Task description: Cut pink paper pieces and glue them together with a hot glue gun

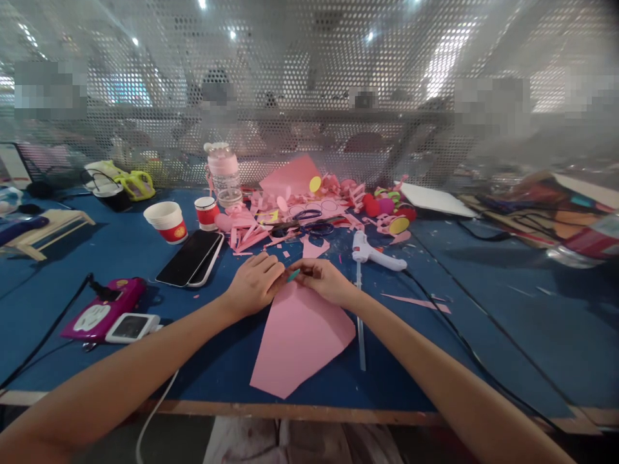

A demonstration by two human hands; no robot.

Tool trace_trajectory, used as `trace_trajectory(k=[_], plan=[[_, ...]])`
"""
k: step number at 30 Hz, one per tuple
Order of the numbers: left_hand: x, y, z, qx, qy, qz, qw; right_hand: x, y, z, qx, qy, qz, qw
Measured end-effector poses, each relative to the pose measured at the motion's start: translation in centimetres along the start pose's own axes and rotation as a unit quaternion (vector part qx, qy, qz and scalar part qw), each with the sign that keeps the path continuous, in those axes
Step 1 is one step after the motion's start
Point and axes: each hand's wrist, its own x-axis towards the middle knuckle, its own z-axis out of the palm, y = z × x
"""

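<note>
Both hands meet at the far tip of the pink paper sheet [300, 335], which lies flat on the blue desk [483, 309], long axis running from that tip back toward the near edge. Right hand [323, 278] pinches a small teal piece [293, 276]; left hand [255, 283] presses its curled fingers just beside it, holding nothing I can see.

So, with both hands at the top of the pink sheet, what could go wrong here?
1. The glue gun lies close beside the right hand, and its cord runs past that forearm; a snag might drag it.
2. The pink sheet nearly reaches the table edge; it could slip off.
3. The small teal piece held between the left hand and the right could drop among the pink scraps.
</note>
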Motion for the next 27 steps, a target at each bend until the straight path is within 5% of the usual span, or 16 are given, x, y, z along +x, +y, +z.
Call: trace_trajectory(k=[13, 27], plan=[[-0.11, -0.58, 0.73, -0.002, -0.002, 0.026, 1.0, -0.42, -0.57, -0.01, -0.107, -0.024, -0.09, 0.99], [-0.1, -0.46, 0.38, -0.039, -0.003, 0.037, 0.999, -0.56, -0.37, -0.7, -0.033, -0.113, -0.06, 0.991]])
